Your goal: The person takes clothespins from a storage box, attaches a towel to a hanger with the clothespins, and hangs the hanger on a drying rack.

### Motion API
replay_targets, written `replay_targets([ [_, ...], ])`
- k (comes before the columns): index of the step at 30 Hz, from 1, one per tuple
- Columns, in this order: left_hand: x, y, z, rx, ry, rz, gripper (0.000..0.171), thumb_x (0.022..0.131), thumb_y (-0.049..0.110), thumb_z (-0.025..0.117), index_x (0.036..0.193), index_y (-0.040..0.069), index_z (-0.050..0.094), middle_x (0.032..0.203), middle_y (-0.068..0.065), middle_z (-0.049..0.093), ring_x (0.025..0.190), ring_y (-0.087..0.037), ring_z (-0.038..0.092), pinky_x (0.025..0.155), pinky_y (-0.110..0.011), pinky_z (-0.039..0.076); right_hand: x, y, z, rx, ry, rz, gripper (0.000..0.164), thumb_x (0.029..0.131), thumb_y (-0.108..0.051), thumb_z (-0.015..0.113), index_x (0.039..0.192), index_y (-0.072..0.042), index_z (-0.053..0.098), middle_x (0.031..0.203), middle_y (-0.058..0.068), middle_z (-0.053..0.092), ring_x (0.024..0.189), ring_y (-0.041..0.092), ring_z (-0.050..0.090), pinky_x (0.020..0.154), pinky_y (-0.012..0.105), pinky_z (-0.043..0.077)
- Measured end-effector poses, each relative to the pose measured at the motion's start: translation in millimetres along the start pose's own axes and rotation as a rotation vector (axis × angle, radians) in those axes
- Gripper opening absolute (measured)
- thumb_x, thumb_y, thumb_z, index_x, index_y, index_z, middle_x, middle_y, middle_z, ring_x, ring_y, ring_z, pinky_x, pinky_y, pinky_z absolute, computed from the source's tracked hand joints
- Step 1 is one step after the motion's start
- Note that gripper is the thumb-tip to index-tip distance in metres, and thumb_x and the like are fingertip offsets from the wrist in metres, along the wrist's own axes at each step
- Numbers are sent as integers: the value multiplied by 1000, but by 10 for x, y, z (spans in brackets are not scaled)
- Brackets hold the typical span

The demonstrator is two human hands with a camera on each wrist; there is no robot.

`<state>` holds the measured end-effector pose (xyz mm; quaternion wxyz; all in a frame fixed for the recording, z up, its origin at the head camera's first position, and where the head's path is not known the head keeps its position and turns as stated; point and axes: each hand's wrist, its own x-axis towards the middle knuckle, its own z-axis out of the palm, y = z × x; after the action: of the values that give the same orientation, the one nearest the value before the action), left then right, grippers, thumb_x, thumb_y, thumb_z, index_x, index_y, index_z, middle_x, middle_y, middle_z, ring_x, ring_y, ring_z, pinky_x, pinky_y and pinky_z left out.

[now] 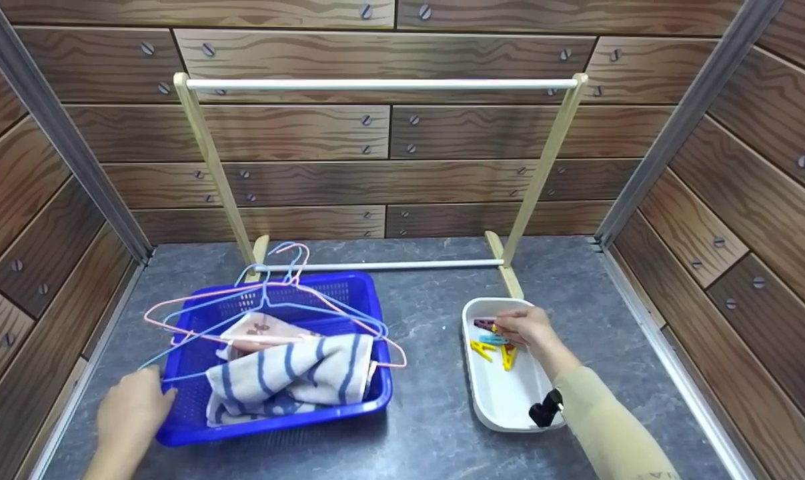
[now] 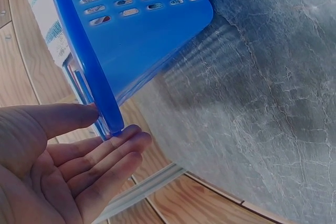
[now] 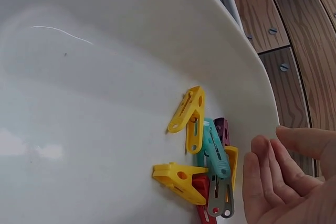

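Observation:
My left hand [image 1: 132, 407] is at the near left corner of the blue basket [image 1: 275, 428], where thumb and fingertips pinch its rim in the left wrist view. Inside lie a blue-striped white towel [image 1: 292, 367] and a pale pink cloth [image 1: 259, 325]. Pink and blue hangers [image 1: 215, 291] rest across the top. Over the far end of a white tub [image 1: 509, 403] is my right hand [image 1: 527, 327], fingers loosely bent with nothing between them. Beside its fingertips are several clothespins, yellow [image 3: 178, 182], teal [image 3: 214, 148], red, grey and purple.
Behind both containers stands a wooden rack with a white top rail [image 1: 382, 85] and a lower white bar [image 1: 389, 265]. Wood-patterned walls [image 1: 295, 133] and metal corner posts enclose the grey marbled floor [image 1: 429, 400].

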<state>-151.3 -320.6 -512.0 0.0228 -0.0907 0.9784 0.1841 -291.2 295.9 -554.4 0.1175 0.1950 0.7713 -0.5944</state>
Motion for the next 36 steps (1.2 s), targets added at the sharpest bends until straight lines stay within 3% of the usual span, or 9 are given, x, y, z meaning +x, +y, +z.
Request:
replay_targets([
  [8, -5, 5, 12, 7, -3, -1, 32, 93, 12, 73, 110, -14, 65, 99, -38, 70, 85, -57, 70, 67, -64, 56, 16, 56, -25, -19, 36, 2, 38, 96, 0, 72, 130, 14, 64, 80, -2, 77, 71, 7, 73, 72, 26, 62],
  [12, -2, 3, 15, 8, 4, 3, 32, 92, 12, 73, 109, -14, 65, 99, -38, 70, 86, -58, 70, 68, -65, 56, 32, 81, -8, -98, 71, -29, 36, 92, 3, 74, 125, 15, 68, 81, -2, 74, 68, 7, 68, 68, 24, 60],
  [19, -3, -8, 20, 7, 10, 6, 31, 92, 12, 73, 108, -14, 65, 98, -39, 70, 85, -58, 69, 66, -64, 56, 56, 153, 25, -253, 118, -120, 27, 85, 6, 78, 111, 13, 75, 91, 10, 77, 71, 6, 64, 68, 21, 56],
  [26, 0, -10, 23, 6, -10, -3, 33, 93, 12, 73, 110, -14, 65, 98, -38, 70, 84, -56, 70, 66, -63, 56, 47, 189, 64, -268, 96, -153, 31, 79, 16, 75, 110, 16, 72, 90, 16, 79, 70, 5, 65, 69, 25, 61],
  [36, 4, -17, 21, 11, -7, 1, 34, 93, 12, 73, 112, -14, 65, 100, -38, 70, 85, -57, 70, 68, -64, 56, 21, 179, 101, -288, 101, -152, 34, 71, 23, 68, 103, 14, 72, 90, 19, 78, 68, 6, 63, 61, 24, 58],
])
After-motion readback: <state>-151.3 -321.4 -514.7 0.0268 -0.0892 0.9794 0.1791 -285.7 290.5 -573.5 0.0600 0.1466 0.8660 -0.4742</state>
